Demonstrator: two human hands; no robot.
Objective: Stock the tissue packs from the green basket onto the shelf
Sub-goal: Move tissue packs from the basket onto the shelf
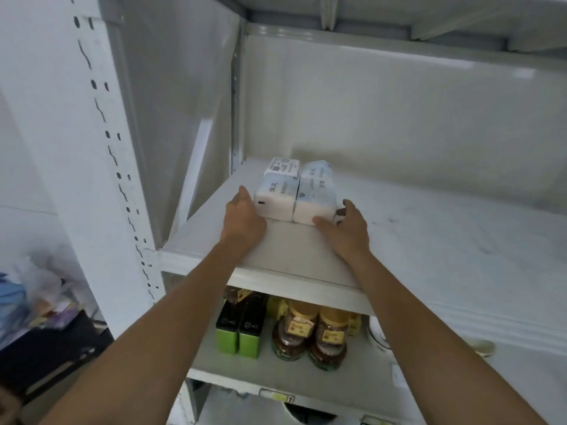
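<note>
Presently, left hand [242,219] and right hand [346,227], fingers flat and together, flank soft white-and-blue plastic-wrapped tissue packs [296,194] on white metal shelf [429,240]; uneven pressure risks skewing rows.

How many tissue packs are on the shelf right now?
4, in two touching rows: front-left, back-left, front-right, back-right. More behind may be hidden.

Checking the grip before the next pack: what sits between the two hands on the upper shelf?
In the head view, white-and-pale-blue plastic-wrapped tissue packs sit side by side between the left hand and right hand, on the white metal shelf.
</note>
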